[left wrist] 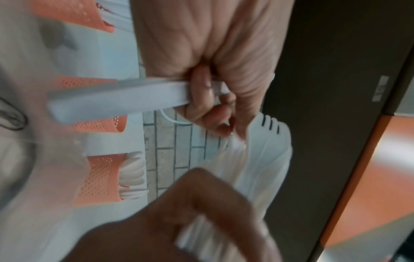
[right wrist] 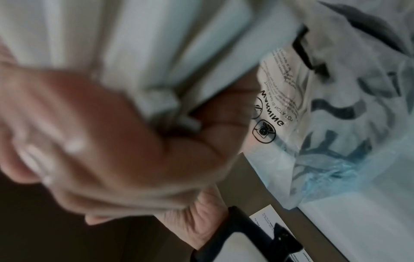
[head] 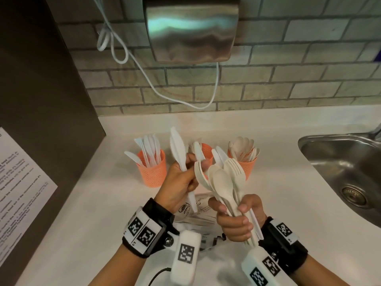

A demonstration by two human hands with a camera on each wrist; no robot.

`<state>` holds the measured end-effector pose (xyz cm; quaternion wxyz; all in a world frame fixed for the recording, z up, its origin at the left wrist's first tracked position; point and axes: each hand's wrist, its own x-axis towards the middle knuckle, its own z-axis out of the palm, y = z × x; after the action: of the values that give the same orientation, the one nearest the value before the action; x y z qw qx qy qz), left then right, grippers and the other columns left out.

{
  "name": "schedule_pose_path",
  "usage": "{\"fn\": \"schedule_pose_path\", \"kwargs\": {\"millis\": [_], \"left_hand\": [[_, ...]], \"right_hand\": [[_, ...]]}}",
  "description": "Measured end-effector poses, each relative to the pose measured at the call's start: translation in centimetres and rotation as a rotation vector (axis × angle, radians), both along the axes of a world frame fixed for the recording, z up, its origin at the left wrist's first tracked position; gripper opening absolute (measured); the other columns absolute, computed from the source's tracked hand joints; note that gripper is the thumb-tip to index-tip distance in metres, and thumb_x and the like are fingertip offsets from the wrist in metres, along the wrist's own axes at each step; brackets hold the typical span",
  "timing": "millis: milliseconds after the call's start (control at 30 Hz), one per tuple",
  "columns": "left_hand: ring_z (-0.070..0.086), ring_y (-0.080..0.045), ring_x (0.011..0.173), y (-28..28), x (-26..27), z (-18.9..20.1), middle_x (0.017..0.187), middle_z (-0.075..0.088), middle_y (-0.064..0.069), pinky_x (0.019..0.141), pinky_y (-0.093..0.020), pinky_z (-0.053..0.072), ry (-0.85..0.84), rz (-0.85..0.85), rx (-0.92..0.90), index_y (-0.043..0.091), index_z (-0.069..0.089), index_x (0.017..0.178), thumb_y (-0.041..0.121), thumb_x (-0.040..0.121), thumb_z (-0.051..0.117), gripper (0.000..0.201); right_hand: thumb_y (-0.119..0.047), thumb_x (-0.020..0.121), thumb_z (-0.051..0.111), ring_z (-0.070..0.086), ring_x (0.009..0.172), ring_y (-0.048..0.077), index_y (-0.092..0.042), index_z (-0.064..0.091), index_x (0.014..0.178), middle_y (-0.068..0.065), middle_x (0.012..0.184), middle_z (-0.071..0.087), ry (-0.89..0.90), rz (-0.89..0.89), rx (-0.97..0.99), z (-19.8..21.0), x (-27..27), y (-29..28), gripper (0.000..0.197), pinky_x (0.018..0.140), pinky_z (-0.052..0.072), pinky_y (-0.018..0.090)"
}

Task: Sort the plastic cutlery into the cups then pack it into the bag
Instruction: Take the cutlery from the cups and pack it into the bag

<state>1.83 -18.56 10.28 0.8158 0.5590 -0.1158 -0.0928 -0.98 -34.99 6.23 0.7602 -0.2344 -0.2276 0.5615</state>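
1. Bag [head: 198, 213]: clear printed plastic, flat on the counter [head: 86, 223] under my hands, nearer me than the cups. Whether anything is in it I cannot tell; I judge packing not begun.
2. Right hand [head: 237, 219]: fingers curled tight round a mixed bunch [head: 224, 182] of spoons, forks and some knives, heads up, above the bag. Unsorted stock, still to be dealt out.
3. Left hand [head: 177, 186]: fingers and thumb pinching the handle of one knife [head: 177, 149], blade up, just left of the bunch. Seemingly picked for the knife cup.
4. Left cup [head: 152, 168], beyond the bag: knives, well filled.
5. Middle cup [head: 206, 153], beyond the bag: mostly hidden by my hands; contents unclear, by elimination forks.
6. Right cup [head: 245, 164], beyond the bag: spoons, well filled.
7. Status, by my estimate: sorting well advanced but unfinished; a handful remains, then all packing.
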Motion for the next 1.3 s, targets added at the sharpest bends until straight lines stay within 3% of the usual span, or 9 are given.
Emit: {"fn": "schedule_pose_path", "kwargs": {"millis": [100,200,333,467,633,800,933,1067,1300], "left_hand": [[0.036,-0.003,0.040,0.2,0.6,0.4,0.073,0.058,-0.007,0.031,-0.012,0.023,0.023,0.035,-0.091,0.006,0.051,0.089,0.027,0.075,0.061,0.027],[0.032,-0.004,0.038,0.0,0.5,-0.3,0.053,0.050,0.005,0.034,-0.014,0.023,0.005,-0.025,0.009,0.005,0.057,0.094,0.038,0.080,0.060,0.036],[0.039,-0.006,0.042,-0.5,0.5,-0.2,0.048,0.049,0.007,0.040,-0.015,0.031,-0.003,0.063,0.098,0.016,0.060,0.074,0.039,0.083,0.052,0.026],[0.046,-0.005,0.035,0.9,2.9,1.4,0.043,0.053,0.004,0.039,-0.015,0.038,0.070,0.313,-0.100,0.014,0.048,0.075,0.026,0.100,0.034,0.031],[0.042,-0.012,0.046,3.8,5.3,1.4,0.045,0.037,0.008,0.059,-0.028,0.041,0.152,0.458,-0.214,0.018,0.050,0.083,0.026,0.100,0.036,0.023],[0.027,-0.004,0.034,4.4,3.2,1.1,0.050,0.031,0.006,0.031,-0.011,0.023,0.120,0.252,0.094,0.015,0.057,0.097,0.011,0.096,0.043,0.015],[0.018,-0.006,0.036,3.2,0.2,0.6,0.049,0.028,0.004,0.033,-0.012,0.016,0.081,0.113,0.256,0.019,0.070,0.081,0.031,0.072,0.068,0.015],[0.028,0.000,0.029,1.7,-1.2,0.7,0.034,0.037,0.012,0.033,-0.011,0.023,0.033,0.196,0.359,0.008,0.065,0.098,0.017,0.083,0.065,0.017],[0.030,-0.001,0.027,0.7,-0.9,0.8,0.030,0.036,0.012,0.033,-0.009,0.026,0.059,0.333,0.362,0.004,0.064,0.084,0.012,0.088,0.060,0.010]], "right_hand": [[-0.017,0.075,0.057,0.037,0.043,0.009,-0.014,0.050,0.100,-0.003,0.058,0.039,-0.008,-0.019,-0.008,0.1,0.0,0.1,0.026,0.042,0.036,0.016],[-0.016,0.075,0.058,0.034,0.042,0.009,-0.014,0.049,0.097,-0.003,0.057,0.036,-0.035,-0.028,-0.020,0.2,-0.2,0.4,0.024,0.040,0.033,0.016],[-0.016,0.076,0.059,0.039,0.042,0.004,-0.016,0.051,0.094,-0.006,0.056,0.042,-0.084,-0.092,-0.083,0.2,0.0,0.3,0.020,0.040,0.033,0.014],[-0.014,0.071,0.062,0.044,0.040,0.000,-0.016,0.056,0.090,-0.009,0.054,0.049,-0.228,-0.238,-0.329,0.4,-0.2,-0.6,0.019,0.038,0.034,0.011],[-0.019,0.067,0.060,0.038,0.039,0.009,-0.009,0.050,0.084,-0.005,0.049,0.045,-0.487,-0.585,-0.647,0.7,-0.6,-0.2,0.022,0.041,0.036,0.019],[-0.012,0.071,0.054,0.045,0.036,0.007,-0.014,0.048,0.094,-0.011,0.047,0.053,-0.703,-0.854,-0.799,0.1,0.1,0.6,0.023,0.042,0.042,0.021],[-0.015,0.066,0.057,0.050,0.047,0.002,-0.020,0.051,0.104,-0.010,0.064,0.058,-0.762,-0.966,-0.868,-0.7,0.3,1.4,0.039,0.049,0.042,0.018],[-0.027,0.063,0.060,0.062,0.085,0.018,-0.034,0.044,0.113,0.000,0.101,0.064,-0.912,-1.071,-0.984,-2.0,0.3,2.0,0.052,0.076,0.050,0.034],[-0.018,0.070,0.066,0.059,0.085,0.020,-0.043,0.043,0.101,0.006,0.100,0.064,-0.957,-1.083,-0.987,-2.2,-0.3,2.3,0.046,0.072,0.049,0.031]]}}
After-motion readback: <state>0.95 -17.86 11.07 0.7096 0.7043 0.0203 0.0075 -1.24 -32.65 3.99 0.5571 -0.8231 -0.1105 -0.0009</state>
